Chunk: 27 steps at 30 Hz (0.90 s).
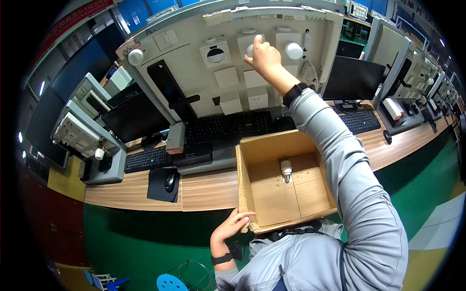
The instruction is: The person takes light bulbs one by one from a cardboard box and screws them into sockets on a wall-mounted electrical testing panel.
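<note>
My right hand (266,59) reaches up to the pale upright panel (194,41). Its thumb and fingers close around a white light bulb (250,50), which the hand mostly covers. Just right of it, another round white bulb (293,51) sits on the panel. Low down, my left hand (230,226) grips the near left corner of an open cardboard box (269,227). The box rests against my front at the desk edge. Inside it lies one white bulb (286,169) with a metal screw base.
Below the panel are a black keyboard (228,127) and a small grey-red box (175,138). A black door-lock handle unit (170,89) is mounted on the panel. Monitors (353,80) flank it, and a mouse (169,182) lies on a pad. A blue stool (171,282) stands behind.
</note>
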Available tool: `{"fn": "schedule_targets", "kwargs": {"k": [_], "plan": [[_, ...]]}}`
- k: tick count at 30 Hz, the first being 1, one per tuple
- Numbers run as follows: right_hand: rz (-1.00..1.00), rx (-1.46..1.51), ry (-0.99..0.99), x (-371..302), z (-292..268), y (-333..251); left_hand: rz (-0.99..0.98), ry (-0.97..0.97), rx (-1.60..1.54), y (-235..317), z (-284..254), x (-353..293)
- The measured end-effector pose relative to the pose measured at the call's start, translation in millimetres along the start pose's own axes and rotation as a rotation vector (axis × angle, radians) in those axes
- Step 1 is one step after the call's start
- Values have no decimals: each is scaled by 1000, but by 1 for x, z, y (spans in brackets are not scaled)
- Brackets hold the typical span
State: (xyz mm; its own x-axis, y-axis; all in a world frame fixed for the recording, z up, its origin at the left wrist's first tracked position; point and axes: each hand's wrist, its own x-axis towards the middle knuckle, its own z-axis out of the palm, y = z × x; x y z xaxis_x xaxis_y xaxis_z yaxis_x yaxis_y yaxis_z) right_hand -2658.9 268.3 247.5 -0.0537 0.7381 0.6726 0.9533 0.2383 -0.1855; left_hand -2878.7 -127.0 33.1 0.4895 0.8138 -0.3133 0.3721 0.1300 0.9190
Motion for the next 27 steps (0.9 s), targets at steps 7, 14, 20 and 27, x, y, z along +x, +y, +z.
{"fn": "schedule_targets", "kwargs": {"k": [7, 14, 20, 27], "plan": [[591, 558, -54, -4, 15, 5, -48, 21, -36, 6, 2, 0], [918, 1402, -284, -13, 30, -11, 0, -6, -14, -4, 1, 2], [1289, 2160, -435, -1, 25, -11, -19, -6, -32, -4, 3, -1], [1400, 2109, -538, 5, 20, 5, -44, -36, -22, 5, -1, 0]]}}
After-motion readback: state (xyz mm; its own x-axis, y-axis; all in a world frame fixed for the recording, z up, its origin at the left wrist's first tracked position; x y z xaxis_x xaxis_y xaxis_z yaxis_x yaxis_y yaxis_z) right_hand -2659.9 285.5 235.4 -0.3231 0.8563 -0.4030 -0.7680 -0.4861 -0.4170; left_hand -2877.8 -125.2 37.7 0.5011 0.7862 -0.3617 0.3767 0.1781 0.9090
